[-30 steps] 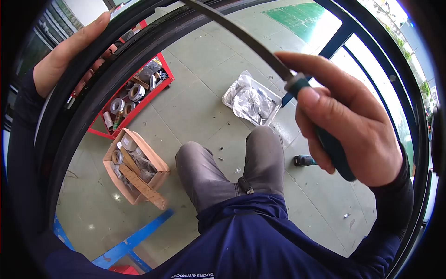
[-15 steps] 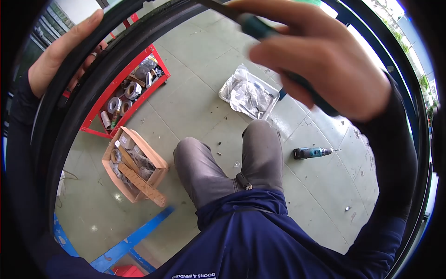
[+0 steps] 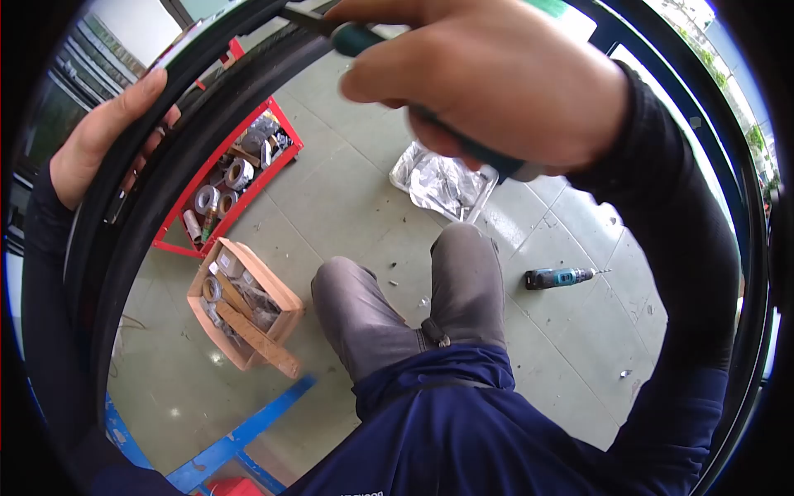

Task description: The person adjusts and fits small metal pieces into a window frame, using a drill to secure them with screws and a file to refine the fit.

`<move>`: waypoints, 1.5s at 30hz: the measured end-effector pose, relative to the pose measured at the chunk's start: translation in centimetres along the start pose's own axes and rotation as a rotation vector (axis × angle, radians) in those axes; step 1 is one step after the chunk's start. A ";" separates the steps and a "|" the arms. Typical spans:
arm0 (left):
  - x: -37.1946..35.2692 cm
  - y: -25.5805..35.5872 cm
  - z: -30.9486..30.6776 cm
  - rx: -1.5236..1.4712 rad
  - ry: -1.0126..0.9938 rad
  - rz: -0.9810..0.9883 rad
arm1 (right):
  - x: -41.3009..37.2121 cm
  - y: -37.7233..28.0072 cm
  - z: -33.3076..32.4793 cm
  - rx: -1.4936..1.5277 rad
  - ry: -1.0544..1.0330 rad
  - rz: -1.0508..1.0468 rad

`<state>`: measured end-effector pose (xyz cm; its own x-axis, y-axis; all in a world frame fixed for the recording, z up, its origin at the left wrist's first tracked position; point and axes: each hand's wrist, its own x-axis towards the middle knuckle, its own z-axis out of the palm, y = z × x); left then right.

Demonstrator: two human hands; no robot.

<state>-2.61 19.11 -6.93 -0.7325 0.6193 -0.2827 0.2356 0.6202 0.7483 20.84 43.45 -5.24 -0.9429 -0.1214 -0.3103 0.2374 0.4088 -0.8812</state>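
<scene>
A dark frame bar (image 3: 186, 120), bowed by the lens, crosses the upper left. My left hand (image 3: 103, 136) grips it, thumb along the near face and fingertips curled over the inner side. My right hand (image 3: 496, 83) is closed round a green-handled tool with a flat metal end (image 3: 351, 39). Its tip lies right at the upper part of the frame, to the right of my left hand. The palm hides most of the handle, and I cannot tell the tool's exact kind.
On the tiled floor are a red-framed cart with tape rolls (image 3: 277, 157), a cardboard box of parts (image 3: 289, 318), a white tray with clear plastic (image 3: 405, 178) and a cordless drill (image 3: 558, 278). Blue metal bars (image 3: 248, 422) stand at lower left.
My right hand has moved left along the frame with the tool, closer to my left hand. My left hand still grips the frame, slightly lower in view.
</scene>
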 end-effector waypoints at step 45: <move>0.2 -0.9 -1.0 -0.020 -0.100 0.042 | 1.2 0.7 0.7 -0.625 0.042 -0.311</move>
<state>-3.65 18.21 -7.08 -0.6548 0.6898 -0.3088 0.2509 0.5838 0.7721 20.01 42.94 -6.46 -0.9566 -0.2868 -0.0517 -0.2118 0.8061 -0.5526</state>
